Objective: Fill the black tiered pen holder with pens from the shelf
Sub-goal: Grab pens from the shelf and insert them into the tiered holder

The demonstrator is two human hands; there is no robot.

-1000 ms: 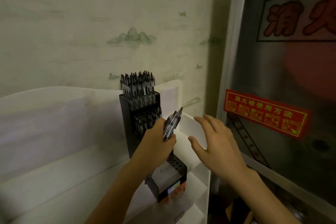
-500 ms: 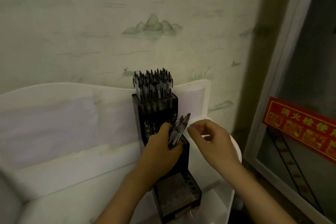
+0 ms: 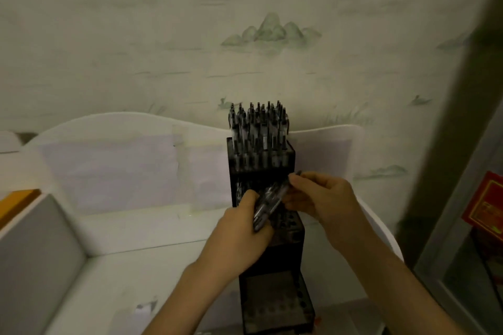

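Left hand (image 3: pixel 245 228) grips a pen bundle (image 3: pixel 269 204) before the black holder (image 3: pixel 272 247) (top tier full); right hand (image 3: pixel 324 198) pinches one pen's tip. Bare shelf (image 3: pixel 136 253) lies left.

— Pen holder (image 3: pixel 261 160)? Black, tiered, upright on the white shelf (image 3: pixel 152 253); top tier packed with pens (image 3: pixel 258 122), lower tiers showing open holes.

— Loose pens? Dark bundle (image 3: pixel 268 204), tilted, gripped in left hand (image 3: pixel 239 231); upper tip pinched by right hand (image 3: pixel 324 198).
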